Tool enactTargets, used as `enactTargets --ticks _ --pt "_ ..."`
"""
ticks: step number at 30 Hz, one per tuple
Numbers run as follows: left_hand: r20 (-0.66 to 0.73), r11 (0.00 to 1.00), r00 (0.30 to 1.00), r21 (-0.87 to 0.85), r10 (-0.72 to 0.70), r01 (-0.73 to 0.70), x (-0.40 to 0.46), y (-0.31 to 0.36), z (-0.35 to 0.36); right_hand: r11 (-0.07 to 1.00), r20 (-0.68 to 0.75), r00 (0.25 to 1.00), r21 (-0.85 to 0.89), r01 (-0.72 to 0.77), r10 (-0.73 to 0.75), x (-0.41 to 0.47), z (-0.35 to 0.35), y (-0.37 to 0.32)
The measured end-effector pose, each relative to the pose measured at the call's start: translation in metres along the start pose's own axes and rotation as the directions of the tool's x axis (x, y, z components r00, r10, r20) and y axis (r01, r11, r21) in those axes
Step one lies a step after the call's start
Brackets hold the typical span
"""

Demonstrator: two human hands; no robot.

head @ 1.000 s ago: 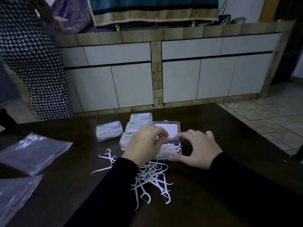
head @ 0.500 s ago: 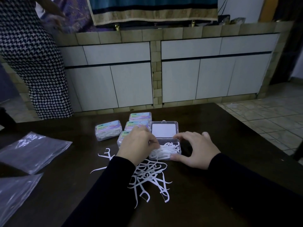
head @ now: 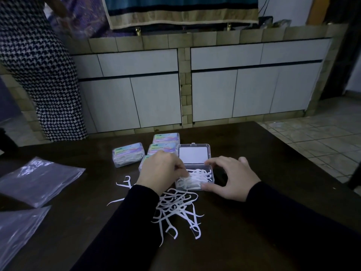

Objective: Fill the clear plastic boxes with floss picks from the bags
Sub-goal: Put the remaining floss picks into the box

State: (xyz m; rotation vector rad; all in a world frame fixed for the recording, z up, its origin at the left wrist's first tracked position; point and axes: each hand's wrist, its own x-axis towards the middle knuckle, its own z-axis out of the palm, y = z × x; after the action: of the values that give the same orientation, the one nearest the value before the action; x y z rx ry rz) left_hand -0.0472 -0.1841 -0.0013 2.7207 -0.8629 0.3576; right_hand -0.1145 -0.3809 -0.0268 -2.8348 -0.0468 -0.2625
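An open clear plastic box [head: 210,169] sits at the table's middle, its lid [head: 193,155] laid back, white floss picks inside [head: 195,178]. My left hand [head: 159,172] hovers at the box's left edge, fingers curled and pinching picks in it. My right hand [head: 230,178] holds the box's right side, thumb on the front wall. A loose pile of floss picks [head: 175,208] lies in front of the box. Several closed, filled boxes [head: 128,154] stand to the left and behind.
Two clear plastic bags [head: 37,180] lie flat at the table's left. A person in a houndstooth garment [head: 39,71] stands beyond the far left corner. White cabinets [head: 234,90] line the back. The table edge [head: 293,153] runs diagonally at right, tiled floor beyond.
My left hand has slid from over the box's middle to its left edge, uncovering the lid and the picks inside. My right hand stays on the box.
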Motion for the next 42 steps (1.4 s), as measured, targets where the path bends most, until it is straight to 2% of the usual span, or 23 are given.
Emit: enactTargets --ticks 7,12,15,18,21,25,30,33,37,40,42 --pt "0.116 0.993 0.991 -0.105 0.072 -0.06 -0.003 0.007 0.003 1.0 -0.007 1.0 0.002 0.008 -0.008 -0.002 -0.001 -0.001" --pt "0.069 0.969 0.995 -0.233 -0.071 0.085 -0.002 -0.001 -0.004 1.0 -0.002 1.0 -0.005 0.001 -0.001 -0.002 -0.002 -0.001" --pt "0.036 0.955 0.998 -0.29 -0.054 0.062 -0.002 0.0 -0.005 1.0 0.001 1.0 -0.012 -0.001 0.001 -0.003 -0.002 -0.002" --pt "0.134 0.977 0.99 -0.211 0.048 -0.019 -0.003 0.006 -0.004 1.0 0.004 1.0 -0.012 0.001 -0.001 -0.002 -0.002 -0.003" --pt "0.125 0.989 0.987 -0.117 0.104 -0.09 -0.002 0.007 0.0 1.0 -0.003 1.0 -0.008 0.001 -0.001 -0.003 -0.003 -0.003" --pt "0.124 0.992 0.989 -0.11 0.077 -0.064 -0.001 0.003 0.006 1.0 -0.007 1.0 -0.02 0.008 -0.008 -0.004 -0.002 -0.004" --pt "0.05 0.976 0.999 -0.218 0.02 -0.009 -0.004 -0.001 0.0 0.992 -0.091 0.996 -0.127 0.014 -0.026 -0.007 0.001 -0.008" --pt "-0.064 0.987 0.998 -0.156 0.022 -0.031 -0.01 -0.015 -0.008 0.986 -0.188 0.972 -0.118 0.119 -0.14 -0.012 0.002 -0.023" --pt "-0.136 0.999 0.991 -0.05 0.002 -0.009 -0.025 -0.05 -0.027 0.933 -0.164 0.921 -0.132 0.334 -0.353 -0.015 -0.004 -0.059" --pt "-0.101 0.999 0.995 0.022 -0.024 0.026 -0.042 -0.091 -0.034 0.896 -0.051 0.904 -0.173 0.41 -0.424 -0.014 -0.004 -0.081" --pt "0.006 0.999 0.999 0.032 -0.045 0.045 -0.053 -0.112 -0.034 0.884 0.012 0.905 -0.208 0.418 -0.425 -0.011 0.0 -0.09"
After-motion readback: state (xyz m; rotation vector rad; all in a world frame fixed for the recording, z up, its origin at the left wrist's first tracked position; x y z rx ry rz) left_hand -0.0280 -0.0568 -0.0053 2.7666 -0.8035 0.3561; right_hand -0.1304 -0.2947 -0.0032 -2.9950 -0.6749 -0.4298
